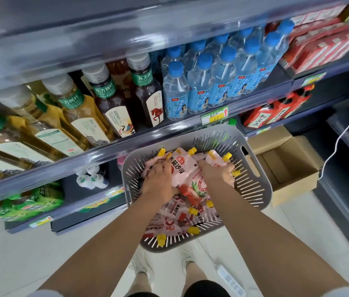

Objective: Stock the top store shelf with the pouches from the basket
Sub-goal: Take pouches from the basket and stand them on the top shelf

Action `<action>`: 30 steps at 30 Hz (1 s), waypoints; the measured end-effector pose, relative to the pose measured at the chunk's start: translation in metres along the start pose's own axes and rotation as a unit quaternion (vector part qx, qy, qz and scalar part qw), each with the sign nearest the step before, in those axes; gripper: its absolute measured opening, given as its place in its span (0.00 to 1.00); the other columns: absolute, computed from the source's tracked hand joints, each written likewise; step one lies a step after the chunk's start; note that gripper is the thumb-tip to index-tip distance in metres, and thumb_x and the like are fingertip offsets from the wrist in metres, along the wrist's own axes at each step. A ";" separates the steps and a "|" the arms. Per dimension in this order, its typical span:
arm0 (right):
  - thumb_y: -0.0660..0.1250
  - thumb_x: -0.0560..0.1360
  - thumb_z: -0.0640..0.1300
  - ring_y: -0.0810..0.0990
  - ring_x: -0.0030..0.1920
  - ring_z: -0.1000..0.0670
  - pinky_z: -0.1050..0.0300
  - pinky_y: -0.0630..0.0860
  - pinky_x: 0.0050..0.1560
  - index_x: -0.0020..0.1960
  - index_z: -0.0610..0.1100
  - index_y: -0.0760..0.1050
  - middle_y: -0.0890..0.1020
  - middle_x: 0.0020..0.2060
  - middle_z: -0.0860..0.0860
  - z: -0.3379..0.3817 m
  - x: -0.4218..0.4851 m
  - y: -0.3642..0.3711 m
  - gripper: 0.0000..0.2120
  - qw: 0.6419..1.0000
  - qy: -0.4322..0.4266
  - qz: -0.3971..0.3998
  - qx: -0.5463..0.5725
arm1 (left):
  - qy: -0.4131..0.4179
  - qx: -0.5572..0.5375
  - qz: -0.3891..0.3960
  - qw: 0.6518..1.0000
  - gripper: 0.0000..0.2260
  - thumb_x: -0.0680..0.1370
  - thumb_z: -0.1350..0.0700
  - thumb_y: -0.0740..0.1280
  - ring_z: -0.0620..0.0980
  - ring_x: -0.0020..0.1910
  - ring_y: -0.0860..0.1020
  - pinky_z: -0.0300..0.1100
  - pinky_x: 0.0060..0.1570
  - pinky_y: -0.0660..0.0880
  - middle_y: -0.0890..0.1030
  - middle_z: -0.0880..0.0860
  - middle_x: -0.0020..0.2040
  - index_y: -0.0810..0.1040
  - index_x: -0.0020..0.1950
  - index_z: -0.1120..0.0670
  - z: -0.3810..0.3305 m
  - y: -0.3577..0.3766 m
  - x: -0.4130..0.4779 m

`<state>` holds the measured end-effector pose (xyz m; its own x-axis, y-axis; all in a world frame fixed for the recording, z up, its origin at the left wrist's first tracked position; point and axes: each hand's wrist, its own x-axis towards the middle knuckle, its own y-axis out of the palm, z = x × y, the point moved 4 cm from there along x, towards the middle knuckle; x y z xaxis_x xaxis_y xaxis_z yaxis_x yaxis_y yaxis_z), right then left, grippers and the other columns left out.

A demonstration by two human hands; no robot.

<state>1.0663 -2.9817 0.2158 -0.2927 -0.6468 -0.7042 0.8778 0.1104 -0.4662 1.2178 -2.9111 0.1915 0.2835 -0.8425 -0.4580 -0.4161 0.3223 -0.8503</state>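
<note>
Head view: left hand (pixel 160 175) and right hand (pixel 217 171) curl fingers round bunched pouches (pixel 181 170) in the basket (pixel 257 189); loose handfuls may slip when lifted.

Grey slotted basket (pixel 252 185), heaped full! Pink spouted pouches (pixel 181 169) with yellow caps and red print lie jumbled flat inside, caps poking toward its far and near rims, one label-up at its centre.

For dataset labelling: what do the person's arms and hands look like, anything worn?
Both forearms are bare. The left hand and right hand show no gloves, watch or visible rings. Pale short sleeves just show at the bottom edge.
</note>
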 end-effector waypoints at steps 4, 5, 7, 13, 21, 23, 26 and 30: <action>0.71 0.69 0.58 0.70 0.64 0.36 0.47 0.70 0.52 0.76 0.51 0.50 0.61 0.69 0.40 0.014 -0.012 -0.009 0.44 0.988 -0.107 -0.040 -0.105 | -0.035 -0.039 -0.021 0.998 0.42 0.73 0.47 0.71 0.62 0.71 0.62 0.54 0.66 0.66 0.61 0.61 0.73 0.47 0.76 0.54 -0.006 -0.010 -0.011; 0.71 0.68 0.60 0.69 0.65 0.36 0.47 0.70 0.52 0.76 0.52 0.50 0.61 0.69 0.40 0.016 -0.011 -0.010 0.45 0.982 -0.142 -0.044 -0.119 | -0.045 -0.039 -0.030 0.998 0.42 0.73 0.46 0.71 0.62 0.70 0.64 0.53 0.64 0.68 0.62 0.61 0.72 0.47 0.76 0.54 -0.008 -0.012 -0.014; 0.72 0.66 0.60 0.67 0.66 0.37 0.45 0.72 0.56 0.76 0.53 0.50 0.62 0.67 0.40 0.019 -0.006 -0.013 0.46 0.964 -0.198 -0.040 -0.171 | -0.062 -0.018 -0.031 0.997 0.44 0.71 0.42 0.70 0.61 0.67 0.66 0.52 0.62 0.70 0.63 0.62 0.70 0.48 0.75 0.55 -0.014 -0.014 -0.018; 0.71 0.67 0.62 0.67 0.66 0.37 0.42 0.72 0.59 0.77 0.54 0.46 0.62 0.66 0.41 0.014 0.007 -0.018 0.49 0.919 -0.251 -0.018 -0.303 | -0.077 0.034 0.018 0.996 0.53 0.64 0.32 0.72 0.61 0.70 0.63 0.54 0.66 0.68 0.62 0.62 0.71 0.49 0.76 0.57 -0.022 -0.005 -0.004; 0.70 0.69 0.61 0.67 0.65 0.37 0.43 0.71 0.59 0.75 0.53 0.47 0.65 0.66 0.40 0.010 0.031 -0.011 0.45 0.911 -0.266 0.016 -0.314 | 0.022 0.043 -0.035 0.998 0.44 0.69 0.38 0.69 0.61 0.72 0.57 0.58 0.69 0.60 0.58 0.57 0.73 0.49 0.77 0.49 -0.043 0.002 0.015; 0.72 0.68 0.57 0.65 0.68 0.36 0.42 0.70 0.63 0.75 0.55 0.44 0.63 0.69 0.39 -0.001 0.039 -0.010 0.47 0.917 -0.241 0.059 -0.313 | -0.002 0.022 0.005 1.000 0.47 0.68 0.42 0.72 0.63 0.74 0.54 0.61 0.69 0.62 0.53 0.57 0.75 0.45 0.77 0.44 -0.041 0.007 0.020; 0.78 0.63 0.54 0.56 0.73 0.35 0.39 0.63 0.70 0.76 0.55 0.34 0.52 0.74 0.38 -0.018 0.047 -0.007 0.60 0.921 -0.184 0.122 -0.320 | -0.007 0.030 0.027 0.999 0.51 0.66 0.39 0.73 0.63 0.75 0.52 0.61 0.69 0.61 0.47 0.55 0.78 0.41 0.77 0.42 -0.040 0.009 0.023; 0.81 0.60 0.46 0.61 0.71 0.35 0.37 0.66 0.67 0.76 0.59 0.36 0.55 0.73 0.39 -0.028 0.062 -0.011 0.63 0.953 -0.126 0.131 -0.241 | -0.008 0.039 0.037 0.999 0.50 0.66 0.41 0.73 0.62 0.74 0.56 0.59 0.68 0.62 0.48 0.54 0.77 0.42 0.77 0.40 -0.037 -0.002 0.019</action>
<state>1.0276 -3.0017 0.1620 0.0666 -0.7027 -0.7083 0.6146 0.5881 -0.5257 1.1917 -2.9438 0.1946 0.2688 -0.8088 -0.5231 -0.3675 0.4159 -0.8318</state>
